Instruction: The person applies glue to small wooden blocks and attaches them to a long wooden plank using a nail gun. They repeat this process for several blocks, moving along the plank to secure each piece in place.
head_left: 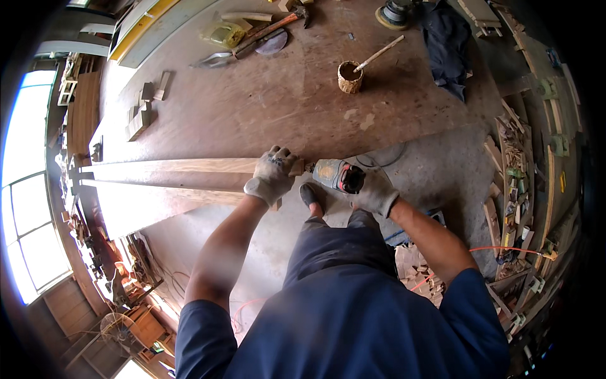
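My left hand (271,175), in a pale work glove, is closed over the right end of a long wooden board (177,166) lying on the brown worktable (252,107). A second wooden piece (214,196) runs alongside, nearer to me, its end partly under that hand. In my gloved right hand (377,192) is a power drill (334,175), lying sideways with its front toward the board's end. The chuck is close to the wood; whether a bit touches or enters it, I cannot tell. The fingers around the drill's handle are partly hidden.
Farther back on the table are a can with a brush (349,78), a hammer (271,31), a plastic bag (222,35), a sander (392,15) and a dark cloth (445,47). Several wood blocks (140,117) lie left. Scrap wood (416,271) and an orange hose (511,249) are at right.
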`<state>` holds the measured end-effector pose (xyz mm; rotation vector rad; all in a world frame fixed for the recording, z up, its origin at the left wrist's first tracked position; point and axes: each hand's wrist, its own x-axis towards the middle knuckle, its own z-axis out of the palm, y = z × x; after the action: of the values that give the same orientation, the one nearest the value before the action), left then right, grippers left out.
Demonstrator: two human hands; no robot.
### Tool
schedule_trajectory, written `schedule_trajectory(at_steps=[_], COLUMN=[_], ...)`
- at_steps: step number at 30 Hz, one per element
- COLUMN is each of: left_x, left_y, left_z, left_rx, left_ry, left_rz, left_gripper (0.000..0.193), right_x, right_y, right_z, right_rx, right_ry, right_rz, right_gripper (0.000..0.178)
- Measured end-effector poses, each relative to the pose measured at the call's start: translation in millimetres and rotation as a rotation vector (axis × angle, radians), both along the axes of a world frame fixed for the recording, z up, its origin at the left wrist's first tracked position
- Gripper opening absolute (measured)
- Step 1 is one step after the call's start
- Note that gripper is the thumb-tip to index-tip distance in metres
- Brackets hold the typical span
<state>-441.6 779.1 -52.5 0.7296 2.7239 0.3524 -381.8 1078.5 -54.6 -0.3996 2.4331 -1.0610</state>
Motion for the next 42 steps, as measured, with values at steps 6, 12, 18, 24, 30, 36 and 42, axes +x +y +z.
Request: schedule_trajectory(at_steps=[6,12,18,24,30,36,42], left_x=[0,-1,0,-1,-1,0,0], left_y=[0,0,2,1,0,0,0], left_z=[-1,0,4,1,-2,-1,-1], left_rx=[-0.015,-0.032,-0.026,-0.038,-0.038,-0.026,-0.004], left_ry=[-0.008,-0.02,-0.03,-0.035,-0.022,-0.015,0.0], left_rz=[0.008,0.004,0.009,0.007,0.001,0.0,-0.001], left_gripper=[0.047,0.048,0.048,0.047,0.046,0.046,0.044], right_x=[-11,-15,-13,-11,-12,-11,-11], right_y=[1,0,1,0,1,2,1], right_z=[18,22,12,9,10,1,3], right_rx=[0.021,0.056,0.102,0.063,0.085,0.096,0.072], right_ry=[-0.033,-0.019,-0.012,0.002,-0.013,0.047,0.053], right_rz=[0.001,0.055,0.089,0.052,0.062,0.063,0.054], right_gripper=[0.039,0.038,0.038,0.04,0.039,0.037,0.038])
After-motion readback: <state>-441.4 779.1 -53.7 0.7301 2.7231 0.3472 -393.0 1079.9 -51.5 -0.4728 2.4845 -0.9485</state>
